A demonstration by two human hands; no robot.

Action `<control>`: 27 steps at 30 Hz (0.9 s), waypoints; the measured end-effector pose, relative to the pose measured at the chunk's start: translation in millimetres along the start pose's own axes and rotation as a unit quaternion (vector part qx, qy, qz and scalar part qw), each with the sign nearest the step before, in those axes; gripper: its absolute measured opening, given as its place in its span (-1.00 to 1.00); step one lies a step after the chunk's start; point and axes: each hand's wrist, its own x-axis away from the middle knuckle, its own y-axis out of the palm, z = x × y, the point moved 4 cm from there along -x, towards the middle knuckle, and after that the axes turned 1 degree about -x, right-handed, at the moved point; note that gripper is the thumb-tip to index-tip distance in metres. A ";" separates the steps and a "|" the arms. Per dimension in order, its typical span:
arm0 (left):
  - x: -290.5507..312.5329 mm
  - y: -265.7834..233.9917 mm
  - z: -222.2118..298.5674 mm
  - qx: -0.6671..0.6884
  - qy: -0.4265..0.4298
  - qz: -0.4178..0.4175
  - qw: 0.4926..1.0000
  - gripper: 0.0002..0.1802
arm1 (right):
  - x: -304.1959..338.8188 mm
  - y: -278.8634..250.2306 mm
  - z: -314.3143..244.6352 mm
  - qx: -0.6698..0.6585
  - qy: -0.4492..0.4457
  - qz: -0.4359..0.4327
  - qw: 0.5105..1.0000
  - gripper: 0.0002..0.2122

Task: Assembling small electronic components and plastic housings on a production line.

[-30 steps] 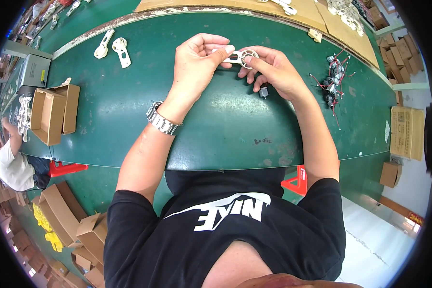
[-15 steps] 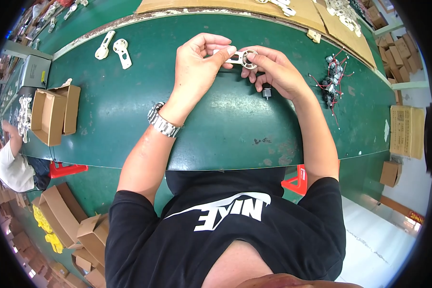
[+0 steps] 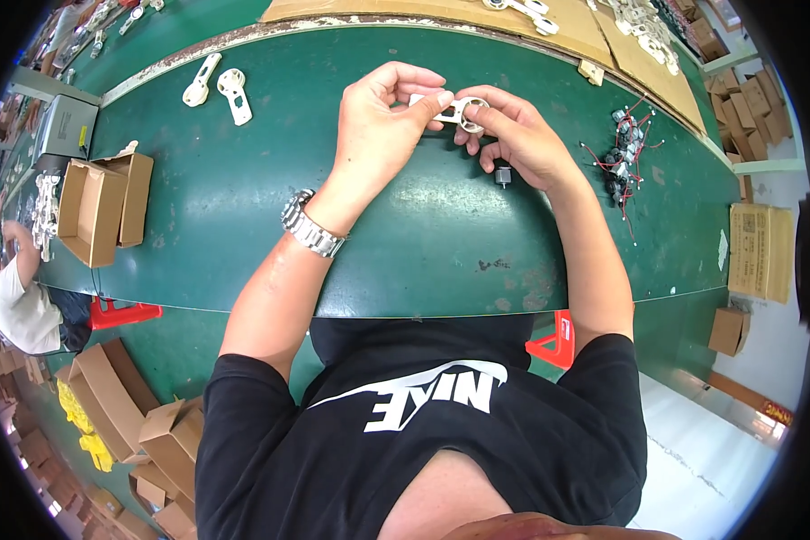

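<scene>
Both of my hands hold one white plastic housing with a round ring at one end and a flat slotted arm, above the far middle of the table. My left hand (image 3: 373,121) pinches the flat arm of this housing (image 3: 457,112) between thumb and fingers. At its ring end, my right hand (image 3: 522,139) grips with the thumb on the ring and fingers curled beneath. Just below the right fingers shows a small dark and silver motor (image 3: 504,176); whether it rests on the table or hangs from the fingers I cannot tell.
Two similar white housings (image 3: 232,94) lie on the green table (image 3: 405,261) at the far left. Several small motors with red wires (image 3: 623,157) are bunched at the right. Cardboard (image 3: 567,31) edges the back; an open carton (image 3: 90,211) stands left, near a seated person (image 3: 22,301).
The housing has shifted slightly to the right and tilted a little in my hands. Both hands keep their hold on it.
</scene>
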 end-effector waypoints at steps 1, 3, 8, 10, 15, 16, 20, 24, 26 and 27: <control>0.4 1.7 0.3 0.000 0.002 -0.006 1.000 -0.81 | -0.5 -2.1 1.7 0.004 -0.006 -0.001 1.000 -0.64; 0.4 3.4 -0.3 -0.002 0.006 -0.007 1.000 -0.81 | -2.0 -4.3 5.3 0.008 -0.012 -0.001 1.000 -0.65; 0.8 3.6 0.5 -0.009 0.008 -0.009 1.000 -0.81 | -4.2 -2.8 6.2 0.055 -0.067 0.023 0.996 -0.71; 0.5 0.8 -0.9 -0.013 0.000 0.005 1.000 -0.83 | 0.5 3.3 -1.1 0.085 -0.055 0.046 0.994 -0.72; -3.3 -13.3 5.8 -0.087 0.023 0.030 0.995 -0.61 | -5.5 -1.3 -0.8 0.036 -0.026 0.028 0.999 -0.73; -5.2 -17.5 8.7 -0.179 0.044 0.059 0.981 -0.51 | -9.1 -6.1 -2.8 0.038 -0.039 0.041 0.998 -0.72; -11.2 -69.0 31.2 -0.653 0.152 0.214 0.711 -0.26 | -31.9 -39.8 -23.3 0.054 -0.064 0.100 0.991 -0.75; -12.2 -152.4 20.3 -0.759 -0.049 0.293 0.579 -0.05 | -69.0 -85.8 -48.6 0.020 -0.072 0.136 0.988 -0.68; -7.4 -174.4 14.7 -0.727 -0.113 0.249 0.629 -0.21 | -70.6 -84.4 -53.9 -0.014 -0.103 0.137 0.985 -0.64; -5.4 -181.4 9.3 -0.709 -0.135 0.224 0.655 -0.30 | -66.9 -75.7 -54.5 -0.010 -0.132 0.140 0.981 -0.63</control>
